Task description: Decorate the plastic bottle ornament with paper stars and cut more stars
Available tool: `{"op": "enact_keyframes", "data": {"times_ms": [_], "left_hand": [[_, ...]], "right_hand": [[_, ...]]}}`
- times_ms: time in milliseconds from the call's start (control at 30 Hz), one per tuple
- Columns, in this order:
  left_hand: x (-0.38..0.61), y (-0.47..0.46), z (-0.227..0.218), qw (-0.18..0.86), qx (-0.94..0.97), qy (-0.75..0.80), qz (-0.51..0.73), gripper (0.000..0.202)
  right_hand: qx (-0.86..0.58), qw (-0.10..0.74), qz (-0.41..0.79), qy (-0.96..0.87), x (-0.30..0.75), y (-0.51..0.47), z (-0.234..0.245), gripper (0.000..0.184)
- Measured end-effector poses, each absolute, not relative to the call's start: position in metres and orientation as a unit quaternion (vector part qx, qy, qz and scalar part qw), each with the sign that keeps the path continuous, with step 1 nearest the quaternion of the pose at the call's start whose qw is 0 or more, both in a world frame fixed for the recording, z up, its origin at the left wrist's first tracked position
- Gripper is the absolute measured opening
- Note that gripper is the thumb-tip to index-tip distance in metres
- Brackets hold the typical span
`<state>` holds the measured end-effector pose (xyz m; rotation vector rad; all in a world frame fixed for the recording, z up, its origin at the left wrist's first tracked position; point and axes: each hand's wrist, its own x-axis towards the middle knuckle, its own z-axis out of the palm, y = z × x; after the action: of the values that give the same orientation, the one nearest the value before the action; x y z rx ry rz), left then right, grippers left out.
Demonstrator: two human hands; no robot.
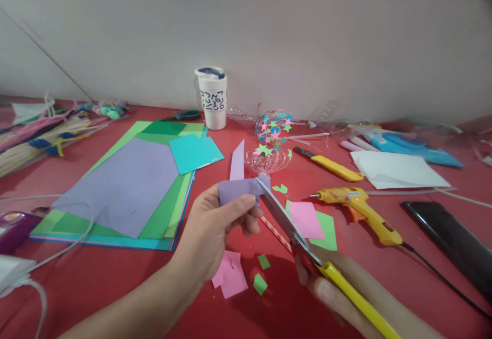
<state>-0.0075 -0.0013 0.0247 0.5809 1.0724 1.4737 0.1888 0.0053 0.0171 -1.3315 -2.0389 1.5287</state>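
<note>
Around the hands: glue gun (361, 208) to the right of the scissors, its cord running to the tabletop's right edge. Cutter (332, 164) is behind it, then white paper (395, 170). Phone (453, 241) is near the right edge. A pink piece (306, 219) over a green piece (328, 228) lies just past the blades. A striped straw (274, 231) runs under the blades on the tabletop. Pink scraps (230, 275) and green scraps (260, 283) lie below the hands. Clear dish (265, 160) and star ball (273, 126) sit directly behind the cut, close but not touching.

Left half: paper stack (126, 190) with a teal sheet (195, 153) on its far right corner. Pipe cleaners (34, 136) are at the far left edge. A white cable (69, 241) crosses the stack's near left corner. Cup (213, 98) and green scissors (184, 116) are at the back edge.

Surface: red tabletop (96, 277), pushed against a plain grey wall (269, 31).

Grip: left hand (215, 228) pinches the purple piece (240, 187), thumb on top and fingers behind, held off the tabletop near the middle. One end sticks up past the fingers. Right hand (334, 290) is closed round the yellow handle of the scissors (284, 221). The blades point up and left, with the tips at the piece's right edge, just beside the left thumb. The blades look nearly closed, but I can't tell if they bite the paper.
</note>
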Motion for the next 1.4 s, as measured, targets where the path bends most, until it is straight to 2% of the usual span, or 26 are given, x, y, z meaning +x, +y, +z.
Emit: {"op": "enact_keyframes", "data": {"times_ms": [300, 833, 1167, 1267, 1400], "left_hand": [[-0.008, 0.000, 0.024, 0.575, 0.256, 0.459, 0.627, 0.009], [-0.009, -0.002, 0.021, 0.579, 0.258, 0.468, 0.615, 0.010], [-0.008, -0.001, 0.024, 0.583, 0.259, 0.464, 0.615, 0.012], [-0.009, -0.001, 0.023, 0.582, 0.259, 0.465, 0.614, 0.011], [-0.009, -0.001, 0.023, 0.592, 0.248, 0.463, 0.612, 0.011]], "right_hand": [[-0.428, 0.128, 0.557, -0.700, 0.189, 0.007, 0.021, 0.056], [-0.470, 0.146, 0.493, -0.717, 0.194, 0.006, 0.015, 0.061], [-0.471, 0.152, 0.481, -0.724, 0.194, 0.006, 0.015, 0.055], [-0.469, 0.167, 0.468, -0.730, 0.209, 0.007, -0.008, 0.050], [-0.493, 0.157, 0.470, -0.715, 0.255, -0.016, -0.083, 0.041]]}}
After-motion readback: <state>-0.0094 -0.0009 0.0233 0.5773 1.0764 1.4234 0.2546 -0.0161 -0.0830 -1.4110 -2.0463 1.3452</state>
